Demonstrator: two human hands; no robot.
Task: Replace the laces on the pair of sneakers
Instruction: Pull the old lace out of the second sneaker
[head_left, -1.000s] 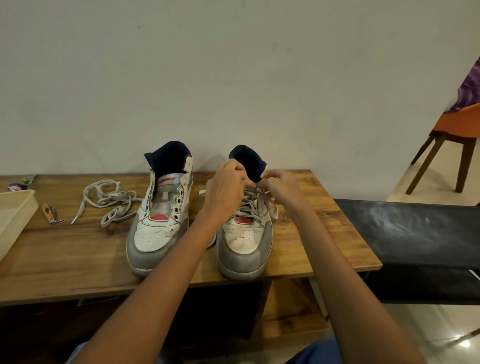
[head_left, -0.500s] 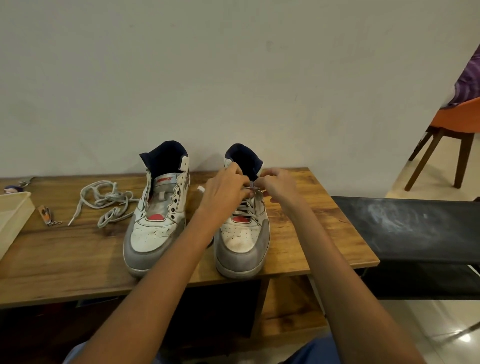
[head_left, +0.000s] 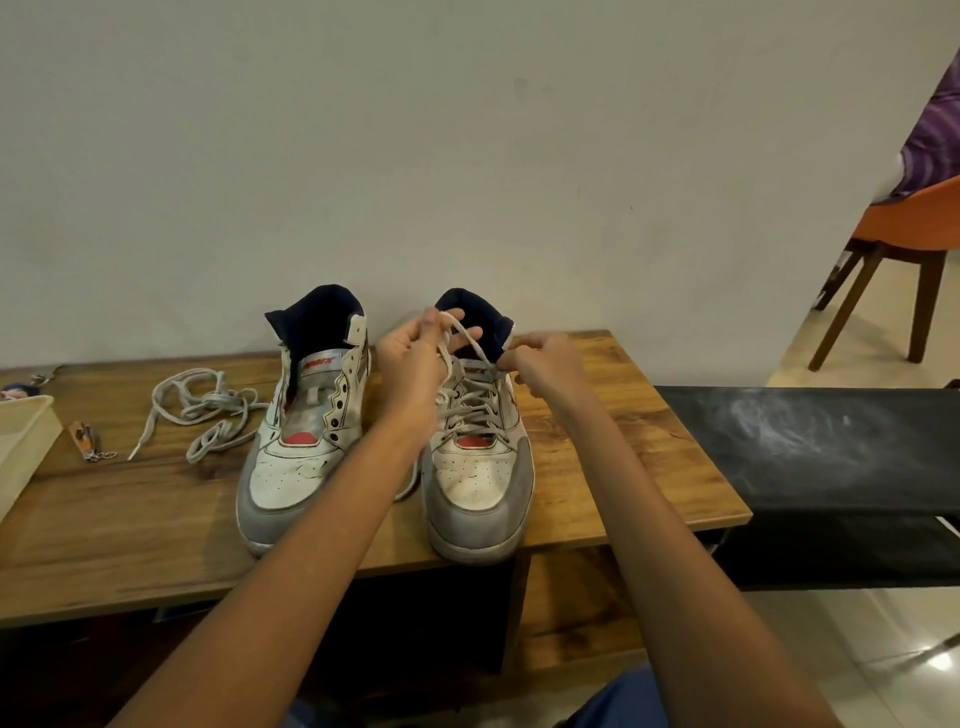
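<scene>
— On the near edge of the wooden table (head_left: 613, 467), what stands closest?

— Two high-top sneakers, toes toward the viewer. The right sneaker (head_left: 480, 467) is white with a grey toe band, a red patch under the lacing and a dark blue collar. Grey lace (head_left: 475, 400) criss-crosses its eyelets. The left sneaker (head_left: 304, 441) has the same colours, but its eyelets are bare and its tongue is exposed.

— And the hands?

— Both are over the upper part of the right sneaker. The left hand (head_left: 415, 345) is raised by the collar, thumb and fingers curled around a strand of that lace, which runs up over its fingertips and slants down to the right. Two of its fingers stick out fairly straight toward the collar.

— The other one?

— The right hand (head_left: 545, 358) sits just right of the top eyelets, fingers curled in, pinching the lace where the slanting strand meets the lacing. How tightly, I cannot tell.

— Anything farther off?

— A loose lace (head_left: 202, 410) lies in tangled loops on the table left of the left sneaker, just beside it. Beyond that is a small nail clipper (head_left: 85, 439), then a cream tray (head_left: 23, 436) at the left edge. A black bench (head_left: 810, 447) adjoins the table on the right, and an orange chair (head_left: 904, 228) stands far right by the wall.
</scene>
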